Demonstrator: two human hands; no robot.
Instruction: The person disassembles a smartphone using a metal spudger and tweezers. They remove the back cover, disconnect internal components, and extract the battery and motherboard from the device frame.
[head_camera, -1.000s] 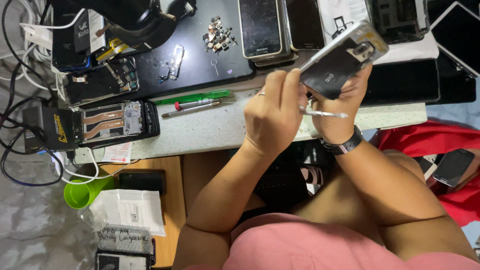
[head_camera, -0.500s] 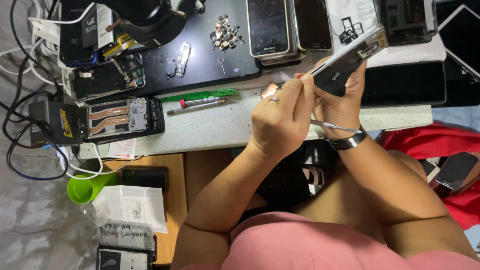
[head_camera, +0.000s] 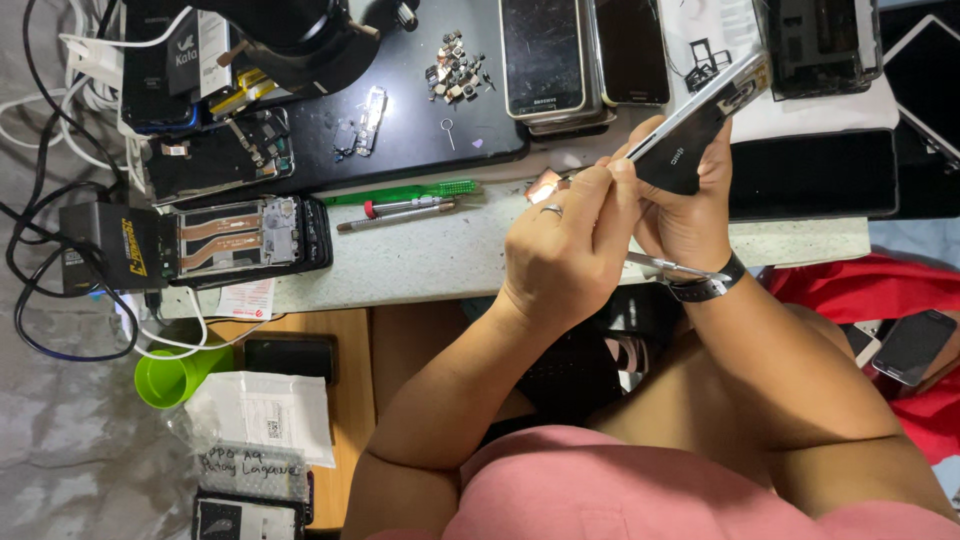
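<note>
My right hand (head_camera: 690, 215), with a black watch on its wrist, holds a dark phone (head_camera: 695, 125) with a silver edge, tilted up over the pale worktop (head_camera: 430, 260). My left hand (head_camera: 565, 255), wearing a ring, is pinched against the phone's lower edge. It grips thin silver tweezers (head_camera: 675, 268), whose tail sticks out under my right palm. The tweezer tips are hidden by my fingers.
An opened phone body (head_camera: 250, 235) lies at the left of the worktop, next to a green tool (head_camera: 410, 190) and a red-collared screwdriver (head_camera: 395, 212). Behind are a black mat (head_camera: 400, 140) with small parts (head_camera: 455, 65) and stacked phones (head_camera: 560, 60). A green cup (head_camera: 175, 375) sits below left.
The phone has turned more edge-on and risen slightly. My left hand has moved up to its lower edge with the tweezers.
</note>
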